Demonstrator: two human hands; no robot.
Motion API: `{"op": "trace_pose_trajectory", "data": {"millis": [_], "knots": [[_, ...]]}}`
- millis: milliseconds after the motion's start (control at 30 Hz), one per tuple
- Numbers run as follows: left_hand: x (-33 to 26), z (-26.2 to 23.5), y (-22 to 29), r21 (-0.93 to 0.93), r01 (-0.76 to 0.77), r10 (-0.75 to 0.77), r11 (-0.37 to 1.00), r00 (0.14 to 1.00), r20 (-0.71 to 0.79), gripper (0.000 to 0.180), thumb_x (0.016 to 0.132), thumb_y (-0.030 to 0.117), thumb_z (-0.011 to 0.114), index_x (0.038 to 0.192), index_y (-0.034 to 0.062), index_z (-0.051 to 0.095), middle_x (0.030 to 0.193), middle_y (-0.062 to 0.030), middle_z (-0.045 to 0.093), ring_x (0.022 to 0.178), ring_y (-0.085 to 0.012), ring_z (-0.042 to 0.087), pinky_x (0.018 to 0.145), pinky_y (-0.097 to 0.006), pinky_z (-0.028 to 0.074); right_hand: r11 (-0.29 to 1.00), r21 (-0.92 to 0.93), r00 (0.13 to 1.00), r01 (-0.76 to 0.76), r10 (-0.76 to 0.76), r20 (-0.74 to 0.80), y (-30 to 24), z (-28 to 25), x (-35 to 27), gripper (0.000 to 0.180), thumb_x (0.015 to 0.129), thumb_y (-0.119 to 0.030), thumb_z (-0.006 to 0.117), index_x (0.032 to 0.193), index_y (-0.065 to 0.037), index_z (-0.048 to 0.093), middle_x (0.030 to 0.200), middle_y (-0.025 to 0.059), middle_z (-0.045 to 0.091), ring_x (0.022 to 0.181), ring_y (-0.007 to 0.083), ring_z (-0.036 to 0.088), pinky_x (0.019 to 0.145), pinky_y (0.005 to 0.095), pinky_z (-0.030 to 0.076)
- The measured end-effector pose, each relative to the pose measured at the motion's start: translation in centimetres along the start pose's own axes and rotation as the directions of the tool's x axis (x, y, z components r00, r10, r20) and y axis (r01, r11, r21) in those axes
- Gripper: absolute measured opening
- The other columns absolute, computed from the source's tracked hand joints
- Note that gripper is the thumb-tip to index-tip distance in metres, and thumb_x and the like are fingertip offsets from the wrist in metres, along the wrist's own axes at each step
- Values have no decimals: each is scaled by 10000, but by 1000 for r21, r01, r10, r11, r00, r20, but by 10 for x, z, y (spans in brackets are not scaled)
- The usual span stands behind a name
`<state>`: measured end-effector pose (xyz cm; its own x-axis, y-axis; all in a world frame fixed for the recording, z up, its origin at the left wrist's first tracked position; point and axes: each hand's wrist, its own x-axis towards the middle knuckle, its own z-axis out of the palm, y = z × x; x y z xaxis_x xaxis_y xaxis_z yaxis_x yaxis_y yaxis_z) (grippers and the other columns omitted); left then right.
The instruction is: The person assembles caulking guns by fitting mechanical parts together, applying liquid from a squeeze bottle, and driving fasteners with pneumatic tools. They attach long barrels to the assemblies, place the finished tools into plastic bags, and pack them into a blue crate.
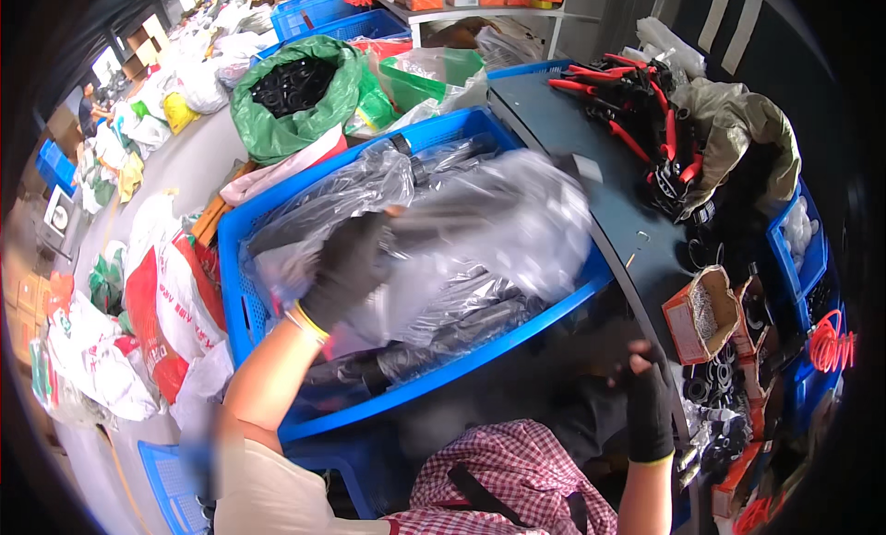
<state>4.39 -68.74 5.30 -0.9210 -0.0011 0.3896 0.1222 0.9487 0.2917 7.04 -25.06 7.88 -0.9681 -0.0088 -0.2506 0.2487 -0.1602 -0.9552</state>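
head view: left hand (346,267) grasping a clear plastic bag (498,221) over the blue crate (242,231); right hand (646,387) clenched.

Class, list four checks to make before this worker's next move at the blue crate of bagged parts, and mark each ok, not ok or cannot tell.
1. Left hand gloved and on the clear plastic bag: ok.
2. Grip on the bag firm: cannot tell, the picture is blurred there.
3. Right hand free, at the dark table edge: ok.
4. Blue crate has spare room: not ok, bags heap above its rim.
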Motion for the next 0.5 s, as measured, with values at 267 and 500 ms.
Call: {"op": "trace_pose_trajectory", "data": {"millis": [267,500], "knots": [[-19,85,-195,319,278,-354,906,910,214,706,737,81,663,1406,164,452,1243,-180,607,1098,-396,593,921,-479,482,954,-142,930,-265,214,-299,52,-97,-41,143,884,-133,548,1002,-57,575,772,45,547,658,143,557,589,309,524],[9,149,-192,497,328,-480,803,851,214,585,827,138,617,1387,220,467,1397,-130,503,1303,-341,459,1070,-486,366,918,-123,867,-378,304,-394,63,-118,-55,165,866,-114,572,1012,-38,577,776,42,556,658,138,572,604,302,539]]}}
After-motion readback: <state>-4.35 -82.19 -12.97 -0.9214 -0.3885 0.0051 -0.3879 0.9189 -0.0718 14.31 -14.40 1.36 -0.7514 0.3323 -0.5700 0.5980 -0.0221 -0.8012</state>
